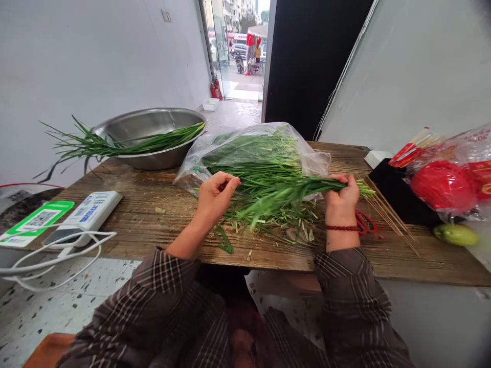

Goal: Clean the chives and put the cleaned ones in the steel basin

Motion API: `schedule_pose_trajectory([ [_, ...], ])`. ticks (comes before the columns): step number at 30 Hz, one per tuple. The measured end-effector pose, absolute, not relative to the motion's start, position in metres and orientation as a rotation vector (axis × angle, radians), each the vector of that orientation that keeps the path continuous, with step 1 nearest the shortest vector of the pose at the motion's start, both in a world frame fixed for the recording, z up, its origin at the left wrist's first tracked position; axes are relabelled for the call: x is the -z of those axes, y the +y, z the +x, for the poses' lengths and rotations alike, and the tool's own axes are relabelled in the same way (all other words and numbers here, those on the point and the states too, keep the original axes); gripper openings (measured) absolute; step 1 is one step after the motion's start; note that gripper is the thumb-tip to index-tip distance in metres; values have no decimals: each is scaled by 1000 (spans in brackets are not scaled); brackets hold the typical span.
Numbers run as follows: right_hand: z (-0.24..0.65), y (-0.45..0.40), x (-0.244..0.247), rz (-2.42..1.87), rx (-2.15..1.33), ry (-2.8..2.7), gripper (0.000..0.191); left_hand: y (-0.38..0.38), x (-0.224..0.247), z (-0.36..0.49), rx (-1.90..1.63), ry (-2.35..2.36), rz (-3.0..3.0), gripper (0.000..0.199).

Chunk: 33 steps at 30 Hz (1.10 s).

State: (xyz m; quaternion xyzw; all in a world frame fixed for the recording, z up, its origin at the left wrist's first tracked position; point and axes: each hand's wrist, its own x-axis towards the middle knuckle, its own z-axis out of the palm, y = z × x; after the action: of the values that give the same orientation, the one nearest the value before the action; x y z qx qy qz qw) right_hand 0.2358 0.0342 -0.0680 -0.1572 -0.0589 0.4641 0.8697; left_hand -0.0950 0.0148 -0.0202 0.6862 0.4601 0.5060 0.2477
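While L hand (pixel 219 198) hovers — R hand (pixel 342 195) grips greens (pixel 295 190) nr bag (pixel 253 148).

The wooden desk (pixel 143 232) is bearing a steel bowl (pixel 159 159) at its far left corner, a white device (pixel 91 213) by its left edge, bagged greens (pixel 253 151) centrally, trimmings (pixel 274 219) nearer the front edge, skewers (pixel 391 217) rightward.

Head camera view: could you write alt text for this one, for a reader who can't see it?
A right hand grips a bunch of long green leaves by its pale ends over a wooden table, the left hand curled nearby. Behind lies a clear plastic bag of similar greens; at left, more greens lie in a metal bowl.
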Motion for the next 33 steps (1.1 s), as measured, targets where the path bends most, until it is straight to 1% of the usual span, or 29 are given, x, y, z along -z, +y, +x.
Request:
schedule_pose_trajectory([
  [3,231,29,57,-225,-1057,11,29,8,14,-91,-1372,1248,1940,20],
  [7,226,24,49,-118,-1135,50,30,-1,9,-80,-1349,1123,2010,12],
  [10,225,23,48,-70,-1164,103,28,-7,9,-69,-1269,976,2094,6],
  [17,225,22,49,-105,-1169,47,27,-14,11,-44,-1142,863,2223,13],
  [22,222,20,47,-156,-1161,3,29,-12,15,-34,-1137,859,2318,2],
  [28,218,18,42,-118,-1181,38,30,-11,17,-33,-1183,825,2334,14],
  [33,217,17,41,-138,-1175,27,32,-15,16,-34,-1170,862,2247,13],
])
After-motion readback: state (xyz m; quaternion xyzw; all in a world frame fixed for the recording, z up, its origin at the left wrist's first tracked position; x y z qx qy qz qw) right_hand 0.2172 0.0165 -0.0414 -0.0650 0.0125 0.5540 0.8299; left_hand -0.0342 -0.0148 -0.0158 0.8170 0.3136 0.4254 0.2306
